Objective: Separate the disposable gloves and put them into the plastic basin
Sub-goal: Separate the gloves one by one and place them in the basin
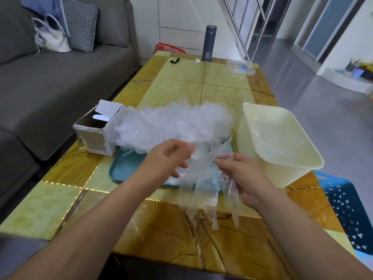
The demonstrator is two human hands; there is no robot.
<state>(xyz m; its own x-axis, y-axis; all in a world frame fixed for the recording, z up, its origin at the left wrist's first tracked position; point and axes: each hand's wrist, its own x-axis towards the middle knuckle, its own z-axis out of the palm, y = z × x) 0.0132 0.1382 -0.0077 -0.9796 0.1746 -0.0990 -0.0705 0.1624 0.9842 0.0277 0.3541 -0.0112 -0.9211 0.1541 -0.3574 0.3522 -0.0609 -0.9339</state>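
Clear gloves (201,178) hanging between left hand (169,158) and right hand (239,173), both pinching them, basin (282,174) beside

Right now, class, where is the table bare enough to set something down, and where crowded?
Bare: tabletop between the glove pile and flask; near left corner beside the tray. Crowded: box, pile, basin across the middle.

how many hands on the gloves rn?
2. The left hand pinches the top of the held gloves above the teal tray; the right hand grips them beside the plastic basin. Neither hand touches the glove pile behind.
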